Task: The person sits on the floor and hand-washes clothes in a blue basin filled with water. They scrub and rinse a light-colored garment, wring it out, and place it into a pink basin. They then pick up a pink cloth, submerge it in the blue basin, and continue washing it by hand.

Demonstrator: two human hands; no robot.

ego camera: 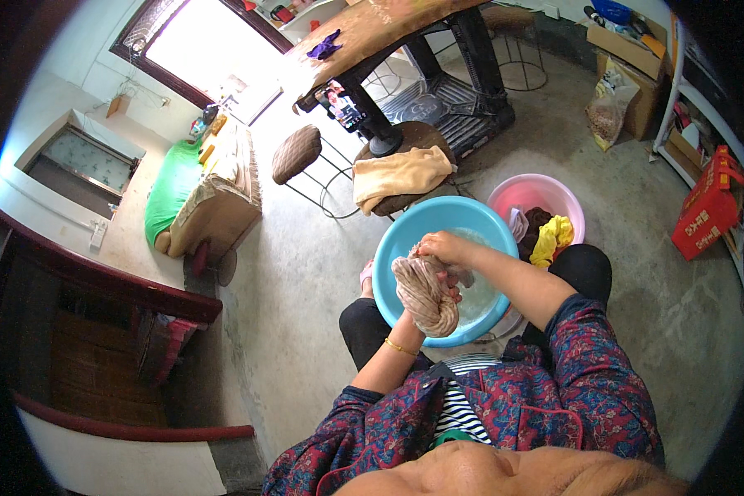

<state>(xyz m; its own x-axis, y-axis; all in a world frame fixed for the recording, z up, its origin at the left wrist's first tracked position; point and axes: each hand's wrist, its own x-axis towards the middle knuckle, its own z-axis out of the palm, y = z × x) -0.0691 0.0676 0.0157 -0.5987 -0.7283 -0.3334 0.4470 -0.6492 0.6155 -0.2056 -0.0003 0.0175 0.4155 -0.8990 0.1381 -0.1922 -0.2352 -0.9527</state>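
Observation:
A wet, twisted beige cloth [431, 301] is bunched over the blue plastic basin [384, 273]. My left hand [451, 286] grips it from beneath; the cloth hides most of the palm, and a gold-coloured bracelet circles that wrist. Reaching in from the right, my right hand [441, 248] has its fingers closed on the cloth's upper end. Cloudy, sudsy water [480, 297] lies in the basin. Behind it to the right stands a pink basin [536, 186] with a yellow cloth [553, 240], a dark brown cloth [535, 224] and a pale lilac cloth [518, 223].
A folded tan cloth [403, 175] lies on a round stool beyond the basin, near a phone [342, 106] on a stand. A quilted stool [296, 155] and a wooden table [372, 31] stand farther off. At right are a red box [707, 208] and shelves.

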